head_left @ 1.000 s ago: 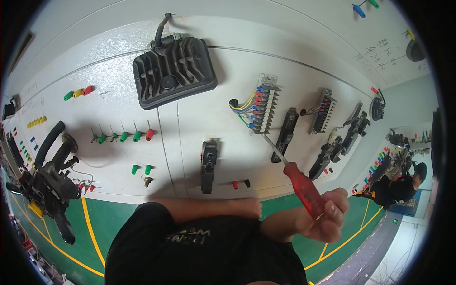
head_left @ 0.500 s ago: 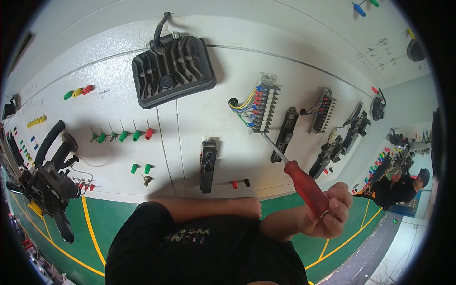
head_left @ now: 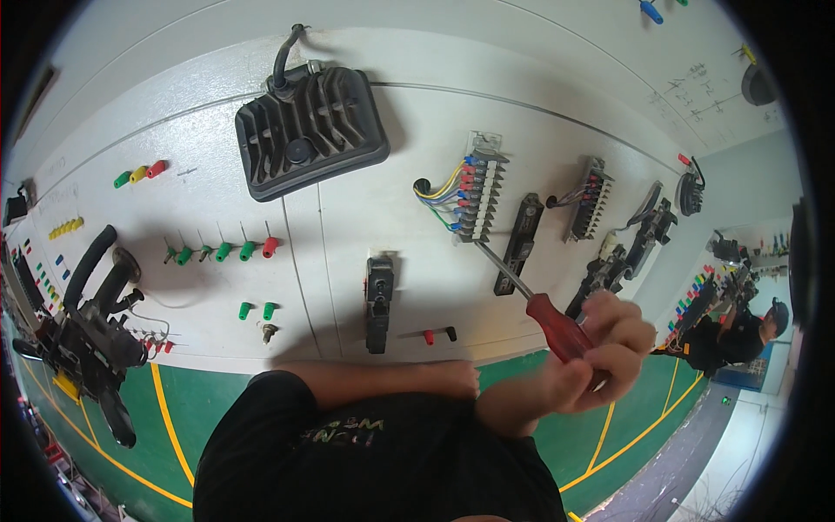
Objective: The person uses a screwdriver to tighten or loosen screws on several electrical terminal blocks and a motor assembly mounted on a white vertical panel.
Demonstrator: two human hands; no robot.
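My right hand (head_left: 613, 352) is closed round the translucent red handle of a screwdriver (head_left: 557, 324), its fingers slightly blurred. The steel shaft runs up-left to the bottom end of a terminal strip (head_left: 481, 198) with coloured wires (head_left: 435, 196), where its tip touches or nearly touches. A long black component (head_left: 524, 235) lies behind the shaft. My left hand (head_left: 461, 380) rests low in front of the panel at the end of my bent forearm, fingers curled; whatever it may hold is hidden. Above it is another black upright part (head_left: 377, 300).
The white panel (head_left: 330, 239) carries a finned black housing (head_left: 309, 130), coloured sockets (head_left: 223, 251), a second terminal strip (head_left: 590, 200) and a black pedal-like assembly (head_left: 96, 304). A person in black (head_left: 731, 335) is at the far right, above the green floor (head_left: 165, 409).
My right hand has moved up along the screwdriver, its fingers now higher and over more of the handle. The handle has shifted slightly right; the tip stays by the terminal strip.
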